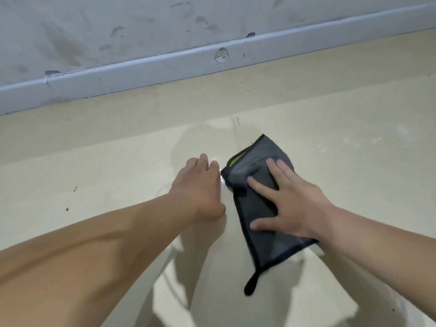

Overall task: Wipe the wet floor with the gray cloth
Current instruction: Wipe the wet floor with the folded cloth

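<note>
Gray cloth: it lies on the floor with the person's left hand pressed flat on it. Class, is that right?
No. The head view shows the right hand pressed flat on the gray cloth, which lies on the floor; the left hand is beside it.

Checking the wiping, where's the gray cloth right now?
Head view: the black-edged gray cloth lies right of centre on the cream floor, under the right hand.

A gray cloth (254, 206) lies on the glossy beige floor (94, 173).
</note>
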Motion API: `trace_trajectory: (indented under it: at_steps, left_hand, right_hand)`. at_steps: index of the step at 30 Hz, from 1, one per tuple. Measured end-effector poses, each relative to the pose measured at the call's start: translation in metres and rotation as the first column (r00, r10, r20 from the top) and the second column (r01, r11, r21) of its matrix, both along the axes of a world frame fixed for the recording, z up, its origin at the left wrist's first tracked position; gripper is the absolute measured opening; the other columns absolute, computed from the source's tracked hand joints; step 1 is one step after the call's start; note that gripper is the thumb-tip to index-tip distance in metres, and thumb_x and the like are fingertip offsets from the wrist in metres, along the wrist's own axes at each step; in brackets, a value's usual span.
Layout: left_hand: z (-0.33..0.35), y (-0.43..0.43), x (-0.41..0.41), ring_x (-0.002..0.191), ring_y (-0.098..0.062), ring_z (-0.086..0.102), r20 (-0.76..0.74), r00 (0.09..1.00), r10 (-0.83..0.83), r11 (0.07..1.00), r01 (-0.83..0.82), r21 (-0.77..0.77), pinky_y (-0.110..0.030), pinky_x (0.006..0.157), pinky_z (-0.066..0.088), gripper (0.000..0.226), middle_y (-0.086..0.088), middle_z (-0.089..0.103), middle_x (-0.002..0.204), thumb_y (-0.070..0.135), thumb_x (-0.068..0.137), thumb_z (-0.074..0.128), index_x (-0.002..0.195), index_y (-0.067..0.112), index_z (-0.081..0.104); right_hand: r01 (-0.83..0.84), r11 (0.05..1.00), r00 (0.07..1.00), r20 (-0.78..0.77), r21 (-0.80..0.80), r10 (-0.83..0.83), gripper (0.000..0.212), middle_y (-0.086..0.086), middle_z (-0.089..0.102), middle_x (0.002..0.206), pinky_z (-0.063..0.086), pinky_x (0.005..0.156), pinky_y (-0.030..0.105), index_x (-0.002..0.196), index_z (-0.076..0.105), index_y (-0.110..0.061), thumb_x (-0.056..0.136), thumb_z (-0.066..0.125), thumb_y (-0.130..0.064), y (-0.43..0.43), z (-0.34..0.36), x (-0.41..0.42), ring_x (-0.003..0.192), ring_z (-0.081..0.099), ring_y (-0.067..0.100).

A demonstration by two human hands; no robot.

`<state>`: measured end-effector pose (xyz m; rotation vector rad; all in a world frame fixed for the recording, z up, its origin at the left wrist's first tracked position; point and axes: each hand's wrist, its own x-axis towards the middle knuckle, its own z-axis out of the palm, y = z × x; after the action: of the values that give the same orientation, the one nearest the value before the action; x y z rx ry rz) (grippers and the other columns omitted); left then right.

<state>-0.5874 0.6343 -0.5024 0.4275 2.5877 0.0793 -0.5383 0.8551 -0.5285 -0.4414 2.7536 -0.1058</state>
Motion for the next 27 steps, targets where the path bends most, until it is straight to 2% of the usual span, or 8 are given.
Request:
trace_trajectory:
  at_steps: [2, 5, 7, 10, 14, 20, 23, 27]
  left_hand:
    - [0.004, 0.006, -0.001, 0.122, -0.026, 0.034, -0.040, 0.999, 0.012, 1.000, -0.013, -0.028, -0.035, 0.096, 0.044, 0.053, 0.000, 0.036, 0.125, 0.040, 0.078, 0.065, 0.121, 0.021, 0.041]
    - [0.017, 0.014, 0.001, 0.135, -0.029, 0.030, -0.038, 0.999, 0.022, 0.999, -0.024, -0.049, -0.036, 0.107, 0.040, 0.066, -0.004, 0.030, 0.147, 0.038, 0.088, 0.062, 0.144, 0.017, 0.035]
    - [0.032, 0.017, 0.006, 0.136, -0.029, 0.032, -0.020, 0.999, 0.030, 0.999, -0.030, -0.026, -0.034, 0.108, 0.038, 0.060, -0.005, 0.033, 0.146, 0.033, 0.095, 0.056, 0.147, 0.014, 0.033]
    - [0.068, 0.016, 0.014, 0.125, -0.027, 0.044, 0.021, 0.997, 0.076, 0.997, -0.077, 0.020, -0.032, 0.085, 0.042, 0.050, -0.003, 0.040, 0.127, 0.027, 0.095, 0.054, 0.139, 0.013, 0.036]
    - [0.118, 0.019, 0.013, 0.119, -0.024, 0.046, 0.109, 0.990, 0.085, 0.996, -0.082, -0.033, -0.036, 0.074, 0.043, 0.045, -0.001, 0.042, 0.122, 0.030, 0.095, 0.056, 0.134, 0.016, 0.039]
    - [0.128, 0.021, 0.002, 0.121, -0.026, 0.047, 0.220, 0.974, -0.051, 0.994, 0.070, -0.079, -0.040, 0.084, 0.047, 0.037, -0.003, 0.043, 0.129, 0.027, 0.096, 0.057, 0.128, 0.018, 0.042]
    - [0.102, 0.018, -0.020, 0.122, -0.028, 0.047, 0.246, 0.955, -0.165, 0.968, 0.204, -0.144, -0.043, 0.087, 0.053, 0.041, -0.007, 0.040, 0.136, 0.025, 0.093, 0.062, 0.127, 0.016, 0.042]
    - [0.051, 0.020, -0.065, 0.137, -0.032, 0.037, 0.227, 0.952, -0.208, 0.925, 0.266, -0.270, -0.040, 0.092, 0.048, 0.072, -0.018, 0.023, 0.156, 0.031, 0.086, 0.075, 0.143, 0.009, 0.037]
  right_hand:
    - [0.218, 0.973, 0.951, 0.208, 0.077, -0.229, 0.106, 0.004, -0.020, 0.169, 0.026, 0.120, 0.045, 0.153, -0.007, -0.061, 0.067, 0.040, -0.100, 0.004, 0.011, -0.044, 0.157, -0.015, 0.024]
    - [0.323, 0.933, 0.916, 0.194, 0.156, -0.350, 0.114, 0.012, -0.019, 0.169, 0.026, 0.118, 0.053, 0.156, -0.010, -0.054, 0.066, 0.041, -0.100, -0.005, 0.005, -0.093, 0.156, -0.011, 0.035]
    - [0.340, 0.922, 0.907, 0.193, 0.185, -0.373, 0.117, 0.021, -0.016, 0.168, 0.025, 0.119, 0.057, 0.158, -0.009, -0.047, 0.067, 0.045, -0.098, -0.017, 0.004, -0.103, 0.154, -0.007, 0.045]
    - [0.310, 0.922, 0.910, 0.209, 0.233, -0.358, 0.122, 0.031, -0.006, 0.165, 0.027, 0.118, 0.060, 0.162, -0.004, -0.039, 0.068, 0.054, -0.093, -0.028, 0.018, -0.108, 0.151, 0.005, 0.051]
    - [0.208, 0.917, 0.884, 0.336, 0.340, -0.325, 0.138, 0.033, 0.002, 0.165, 0.027, 0.117, 0.063, 0.162, -0.011, -0.031, 0.064, 0.071, -0.085, -0.039, 0.044, -0.106, 0.151, 0.011, 0.054]
    - [0.082, 0.920, 0.853, 0.451, 0.382, -0.264, 0.155, 0.017, 0.021, 0.167, 0.040, 0.110, 0.062, 0.159, -0.020, -0.032, 0.051, 0.078, -0.083, -0.039, 0.060, -0.109, 0.154, 0.007, 0.046]
    - [0.104, 0.928, 0.865, 0.428, 0.358, -0.262, 0.150, 0.013, 0.027, 0.164, 0.031, 0.117, 0.056, 0.161, -0.018, -0.027, 0.058, 0.080, -0.078, -0.039, 0.058, -0.104, 0.154, 0.004, 0.045]
    - [0.275, 0.917, 0.855, 0.363, 0.290, -0.371, 0.153, 0.028, -0.015, 0.164, 0.043, 0.108, 0.047, 0.159, -0.018, -0.036, 0.056, 0.090, -0.067, -0.042, 0.037, -0.093, 0.153, -0.011, 0.046]
